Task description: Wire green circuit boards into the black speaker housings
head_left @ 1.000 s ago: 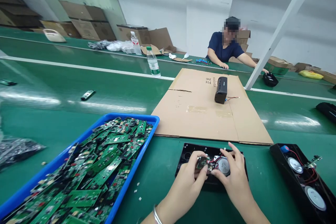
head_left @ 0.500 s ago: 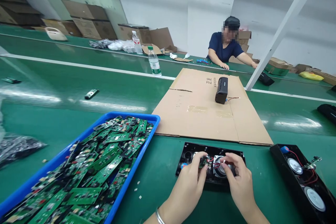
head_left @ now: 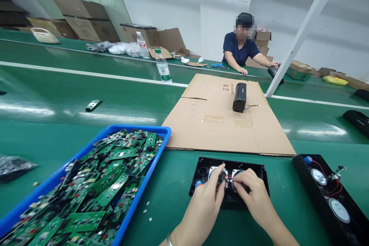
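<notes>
An open black speaker housing [head_left: 253, 169] lies on the green bench in front of me, with two round silver speaker drivers inside. My left hand [head_left: 206, 203] pinches a small green circuit board [head_left: 221, 177] between the drivers. My right hand [head_left: 253, 196] meets it from the right, fingertips closed on the board's red and white wires. A blue part shows at the housing's left end. To the left stands a blue tray [head_left: 145, 192] heaped with several green circuit boards.
A second open speaker housing [head_left: 328, 192] lies at the right. A flat cardboard sheet [head_left: 213, 123] beyond holds a closed black speaker [head_left: 239, 97]. A water bottle [head_left: 163, 66] stands further back. A person in a dark shirt [head_left: 240, 52] works across the belt.
Both hands have drawn closer together over the middle of the housing, with the small board pressed lower between the drivers. The co-worker's far hand has shifted along the belt.
</notes>
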The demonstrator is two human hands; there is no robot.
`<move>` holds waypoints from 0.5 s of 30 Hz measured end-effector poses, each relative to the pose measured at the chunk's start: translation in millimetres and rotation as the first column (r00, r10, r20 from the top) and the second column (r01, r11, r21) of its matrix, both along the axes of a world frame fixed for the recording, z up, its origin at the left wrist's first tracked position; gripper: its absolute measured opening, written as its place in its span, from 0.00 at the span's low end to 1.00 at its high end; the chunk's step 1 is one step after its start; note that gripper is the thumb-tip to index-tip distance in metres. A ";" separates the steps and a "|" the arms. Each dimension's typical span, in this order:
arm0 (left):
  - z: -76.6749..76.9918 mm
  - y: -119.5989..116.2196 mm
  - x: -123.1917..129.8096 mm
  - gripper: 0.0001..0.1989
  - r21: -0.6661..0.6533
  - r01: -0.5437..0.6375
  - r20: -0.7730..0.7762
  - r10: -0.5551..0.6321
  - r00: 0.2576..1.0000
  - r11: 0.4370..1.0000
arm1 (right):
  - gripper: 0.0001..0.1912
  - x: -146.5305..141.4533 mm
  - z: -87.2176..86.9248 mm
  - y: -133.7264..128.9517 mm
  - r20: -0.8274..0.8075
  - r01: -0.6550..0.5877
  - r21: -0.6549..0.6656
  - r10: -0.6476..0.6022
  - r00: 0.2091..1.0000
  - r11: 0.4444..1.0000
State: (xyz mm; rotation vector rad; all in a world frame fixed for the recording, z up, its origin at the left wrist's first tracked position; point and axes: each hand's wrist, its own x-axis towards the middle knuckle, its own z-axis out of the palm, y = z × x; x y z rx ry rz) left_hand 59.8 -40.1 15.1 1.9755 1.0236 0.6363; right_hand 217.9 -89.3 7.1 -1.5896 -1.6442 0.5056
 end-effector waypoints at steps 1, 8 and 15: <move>-0.3 0.1 0.8 0.21 0.011 -0.006 -0.008 0.006 1.000 1.000 | 0.12 -0.7 -0.9 -0.1 0.048 -0.020 0.014 0.019 0.999 1.000; 1.8 4.3 1.8 0.24 0.052 0.007 -0.066 -0.004 0.998 0.999 | 0.15 -5.7 -11.3 -0.8 0.340 -0.109 0.159 0.049 0.939 0.981; 1.0 3.4 1.6 0.23 0.054 0.038 -0.073 -0.034 0.997 0.998 | 0.17 -9.5 -7.2 -1.6 0.523 -0.170 0.291 -0.008 0.853 0.941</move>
